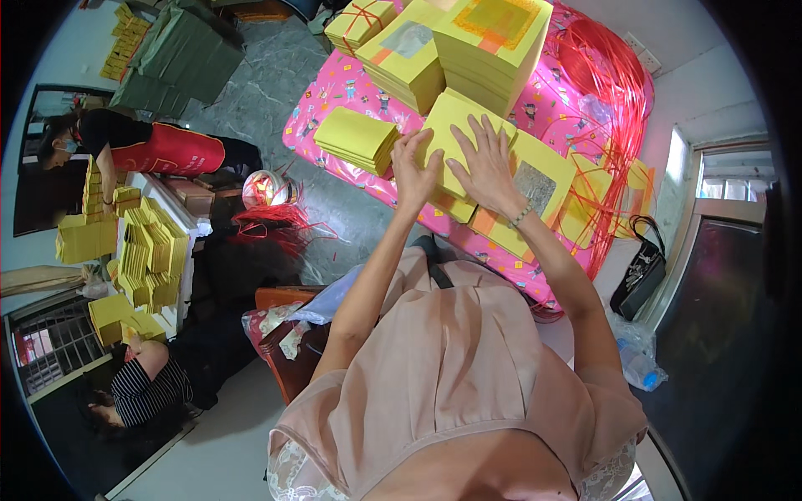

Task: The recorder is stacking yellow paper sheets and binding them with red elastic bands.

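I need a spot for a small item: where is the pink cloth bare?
Bare pink cloth lies between the small left stack and the tied bundle, also between the tall stack and red strands. Crowded: around the left hand and right hand.

Two hands [415, 171] [491, 174], one bracelet [521, 215], apparently two co-workers [185, 150] [152, 389]

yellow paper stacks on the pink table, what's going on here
The person's left hand is at the left edge of a yellow paper stack; their right hand lies spread on top. Taller yellow stacks stand behind it on the pink patterned tablecloth, with red strings to the right. Two people are beside other yellow bundles at left.
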Demonstrator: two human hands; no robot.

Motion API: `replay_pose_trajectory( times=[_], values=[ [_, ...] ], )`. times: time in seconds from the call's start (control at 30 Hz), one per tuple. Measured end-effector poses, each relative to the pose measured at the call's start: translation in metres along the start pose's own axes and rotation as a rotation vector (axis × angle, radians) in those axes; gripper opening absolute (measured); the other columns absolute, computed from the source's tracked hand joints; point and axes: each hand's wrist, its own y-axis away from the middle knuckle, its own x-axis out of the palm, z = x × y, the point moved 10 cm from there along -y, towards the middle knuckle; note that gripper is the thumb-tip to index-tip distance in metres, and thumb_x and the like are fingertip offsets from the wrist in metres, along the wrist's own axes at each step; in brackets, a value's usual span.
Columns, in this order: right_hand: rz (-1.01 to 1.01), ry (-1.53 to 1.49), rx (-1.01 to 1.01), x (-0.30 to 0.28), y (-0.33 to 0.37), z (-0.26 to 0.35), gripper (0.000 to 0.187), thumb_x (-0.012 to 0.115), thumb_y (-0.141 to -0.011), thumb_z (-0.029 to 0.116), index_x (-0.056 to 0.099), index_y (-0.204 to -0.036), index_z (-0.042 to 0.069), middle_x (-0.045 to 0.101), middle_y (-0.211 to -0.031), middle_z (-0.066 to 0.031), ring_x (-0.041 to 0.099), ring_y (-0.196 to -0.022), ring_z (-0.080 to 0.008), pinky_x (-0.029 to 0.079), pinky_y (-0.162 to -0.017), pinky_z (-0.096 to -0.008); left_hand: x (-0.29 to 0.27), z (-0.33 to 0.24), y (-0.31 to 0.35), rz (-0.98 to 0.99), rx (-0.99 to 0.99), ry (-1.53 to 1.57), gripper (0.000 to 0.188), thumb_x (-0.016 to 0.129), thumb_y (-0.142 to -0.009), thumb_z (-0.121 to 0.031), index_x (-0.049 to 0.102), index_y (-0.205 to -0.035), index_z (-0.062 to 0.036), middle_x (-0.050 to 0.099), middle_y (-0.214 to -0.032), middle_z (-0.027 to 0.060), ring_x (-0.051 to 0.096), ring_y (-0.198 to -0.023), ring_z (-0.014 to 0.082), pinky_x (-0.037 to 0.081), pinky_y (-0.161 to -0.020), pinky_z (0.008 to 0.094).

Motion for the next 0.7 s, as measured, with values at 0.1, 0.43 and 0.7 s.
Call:
replay_pose_trajectory(
  times=[0.1,0.43,0.7],
  values=[
    [0.025,0.033,-0.005,0.005,0.0,0.0,0.058,0.05,-0.096,0.041,0.041,-0.145,0.012,0.028,-0.152,-0.0207,0.016,-0.145,-0.0389,0.011,-0.116,-0.0607,-0.006,0.007,0.0,0.011,0.023,0.041,0.042,0.07,-0.083,-0.014,0.061,-0.123,-0.0068,0.056,-0.124,0.015,0.051,-0.119,0.0302,0.04,-0.103,0.0415],
    [0.115,0.016,0.069,0.007,0.006,-0.009,0.06,0.049,-0.097,0.044,0.035,-0.149,0.017,0.021,-0.156,-0.017,0.01,-0.148,-0.0365,0.012,-0.116,-0.0594,-0.09,0.191,0.008,-0.518,-0.656,0.454,0.053,0.074,-0.086,-0.036,0.057,-0.122,-0.0013,0.059,-0.114,0.0106,0.057,-0.101,0.0185,0.047,-0.084,0.0301],
    [0.149,-0.078,0.102,0.006,0.006,-0.009,0.06,0.05,-0.097,0.044,0.035,-0.149,0.018,0.02,-0.157,-0.0158,0.01,-0.148,-0.0359,0.015,-0.116,-0.0576,-0.027,0.27,-0.001,-0.069,-1.186,0.773,0.059,0.079,-0.077,-0.038,0.058,-0.124,-0.0072,0.063,-0.114,0.0064,0.061,-0.102,0.0249,0.053,-0.082,0.0435]
  ],
)
